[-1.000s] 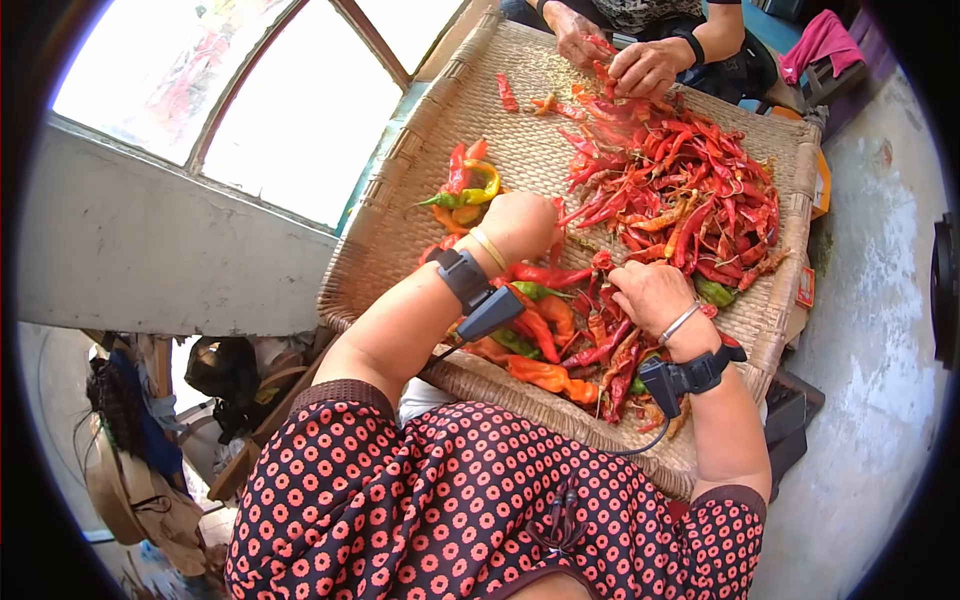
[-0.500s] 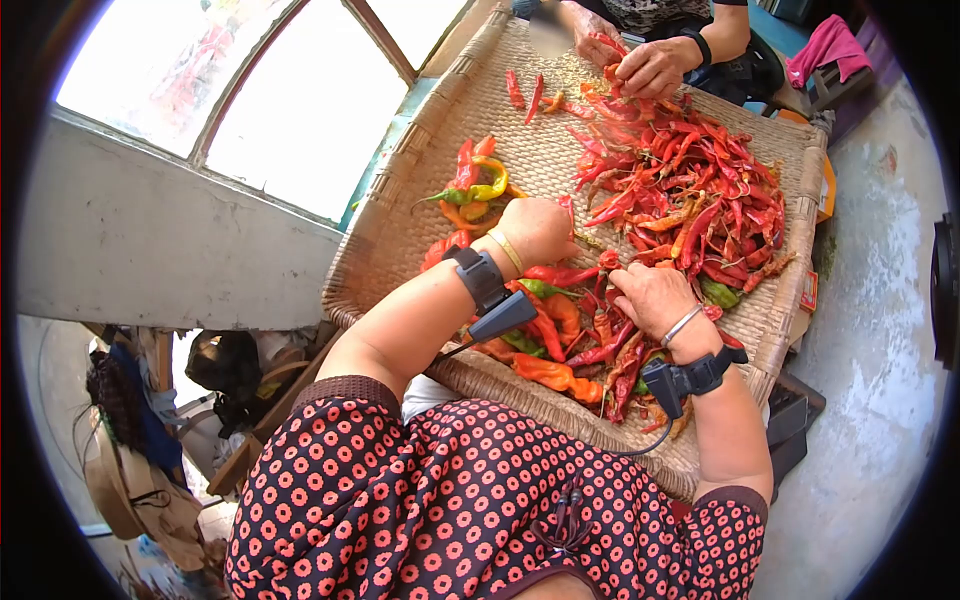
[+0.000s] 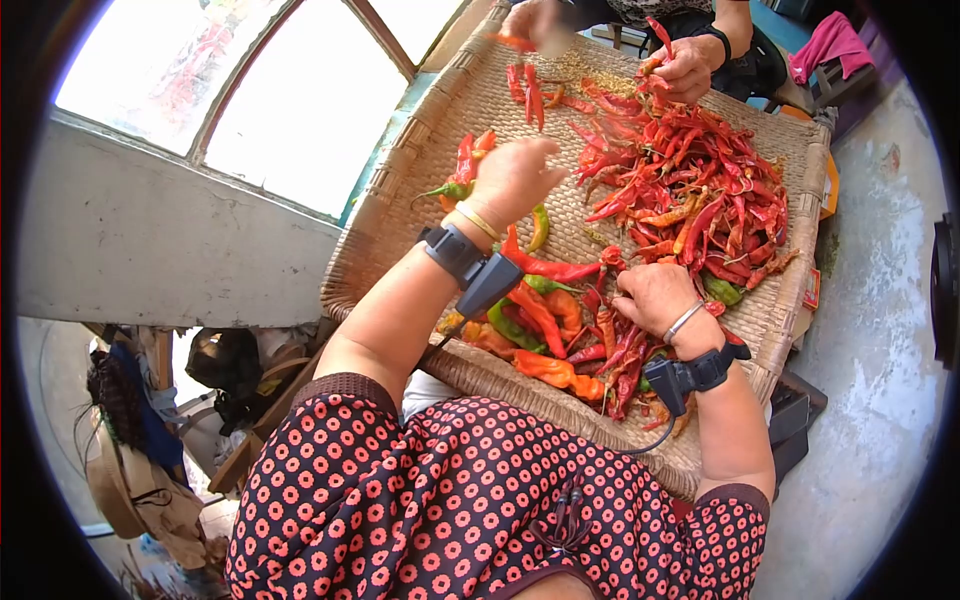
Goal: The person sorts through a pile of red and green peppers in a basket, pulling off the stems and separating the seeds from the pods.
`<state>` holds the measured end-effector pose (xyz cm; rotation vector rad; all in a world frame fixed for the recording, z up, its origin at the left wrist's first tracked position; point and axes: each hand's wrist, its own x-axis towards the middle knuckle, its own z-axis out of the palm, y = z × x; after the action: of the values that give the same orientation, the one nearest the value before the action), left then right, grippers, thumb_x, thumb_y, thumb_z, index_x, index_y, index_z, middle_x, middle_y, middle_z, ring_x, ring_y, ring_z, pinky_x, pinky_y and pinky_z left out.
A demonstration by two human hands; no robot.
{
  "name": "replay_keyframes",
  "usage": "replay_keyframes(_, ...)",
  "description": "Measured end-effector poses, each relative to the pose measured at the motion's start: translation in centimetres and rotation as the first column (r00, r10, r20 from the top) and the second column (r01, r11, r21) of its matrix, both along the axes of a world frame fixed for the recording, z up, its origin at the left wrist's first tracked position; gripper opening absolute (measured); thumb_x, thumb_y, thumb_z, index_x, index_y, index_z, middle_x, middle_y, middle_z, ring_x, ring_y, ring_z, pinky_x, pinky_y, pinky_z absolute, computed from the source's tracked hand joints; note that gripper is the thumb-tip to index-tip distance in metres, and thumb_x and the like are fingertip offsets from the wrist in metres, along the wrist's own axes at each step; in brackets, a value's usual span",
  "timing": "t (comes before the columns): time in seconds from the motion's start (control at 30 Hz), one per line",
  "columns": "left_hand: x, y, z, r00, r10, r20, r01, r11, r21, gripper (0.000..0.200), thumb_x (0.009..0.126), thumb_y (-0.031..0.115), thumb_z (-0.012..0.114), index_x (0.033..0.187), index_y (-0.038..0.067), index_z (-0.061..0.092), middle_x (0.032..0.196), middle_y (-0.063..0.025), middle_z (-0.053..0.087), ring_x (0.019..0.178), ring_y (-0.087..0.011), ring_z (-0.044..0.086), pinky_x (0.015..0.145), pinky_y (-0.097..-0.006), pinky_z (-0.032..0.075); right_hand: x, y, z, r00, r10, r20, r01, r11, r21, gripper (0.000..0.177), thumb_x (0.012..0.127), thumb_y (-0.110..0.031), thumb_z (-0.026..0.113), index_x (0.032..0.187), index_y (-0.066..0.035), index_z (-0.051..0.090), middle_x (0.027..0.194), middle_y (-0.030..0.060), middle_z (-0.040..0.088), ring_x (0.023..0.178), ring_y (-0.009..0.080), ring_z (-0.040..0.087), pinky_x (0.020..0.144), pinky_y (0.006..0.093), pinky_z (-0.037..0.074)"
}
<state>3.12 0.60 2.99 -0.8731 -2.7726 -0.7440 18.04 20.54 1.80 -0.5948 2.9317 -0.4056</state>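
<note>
Since the earlier frame the wearer's left hand [image 3: 515, 185] has moved up the woven tray [image 3: 380, 230], and the co-worker's two hands have parted. Nearest the wearer, orange peppers [image 3: 560, 375] and mixed red and green ones lie along the tray's near side; a sweeping forearm could push some over the low rim. The right hand [image 3: 660, 298] rests on this pile, fingers curled down, their grip hidden. Further up, the left hand hangs palm down above a small pepper cluster [image 3: 465, 160], beside a yellow-green pepper [image 3: 540, 228]; whether it holds anything cannot be told. A careless brush there might mix the groups. Beyond lies the dried chilli heap [image 3: 690, 170], loosely stacked and likely to slide if disturbed. At the far edge, the co-worker's banded hand [image 3: 685, 68] grips a red chilli [image 3: 660, 35]; the other hand [image 3: 532, 22] is blurred.
</note>
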Motion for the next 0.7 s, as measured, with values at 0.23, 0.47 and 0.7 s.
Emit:
replay_keyframes(0.23, 4.7, 3.5, -3.0, 0.905, -0.379, 0.192, 0.419, 0.871, -0.257, 0.019, 0.073, 0.017, 0.062, 0.091, 0.009, 0.064, 0.086, -0.0109, 0.059, 0.078, -0.0299, 0.061, 0.067, -0.0408, 0.050, -0.9, 2.2, 2.1, 0.956, -0.227, 0.187, 0.281, 0.892, -0.353, 0.021, 0.074, -0.027, 0.063, 0.078, -0.006, 0.065, 0.065, 0.0118, 0.061, 0.061, 0.0253, 0.061, 0.056, 0.0359, 0.047)
replay_keyframes(0.47, 2.9, 2.1, -2.1, 0.879, -0.433, 0.200, 0.466, 0.868, -0.170, 0.014, 0.073, 0.015, 0.057, 0.084, 0.009, 0.063, 0.084, -0.0102, 0.059, 0.079, -0.0291, 0.060, 0.070, -0.0404, 0.049, -1.2, 2.9, 1.3, 0.908, -0.299, 0.293, 0.417, 0.712, -0.565, 0.018, 0.077, -0.020, 0.065, 0.078, -0.002, 0.065, 0.053, 0.0001, 0.049, 0.048, 0.0070, 0.044, 0.047, 0.0253, 0.035)
replay_keyframes(0.7, 0.2, 0.2, 0.6, 0.994, 0.006, -0.107, -0.003, 0.999, 0.032, 0.021, 0.078, 0.023, 0.061, 0.093, 0.009, 0.064, 0.092, -0.0104, 0.060, 0.087, -0.0296, 0.060, 0.074, -0.0407, 0.049, -1.4, 3.2, 0.0, 0.874, -0.318, 0.366, 0.485, 0.592, -0.643, 0.016, 0.080, -0.017, 0.064, 0.080, -0.001, 0.063, 0.056, -0.0008, 0.052, 0.050, 0.0051, 0.045, 0.047, 0.0228, 0.037)
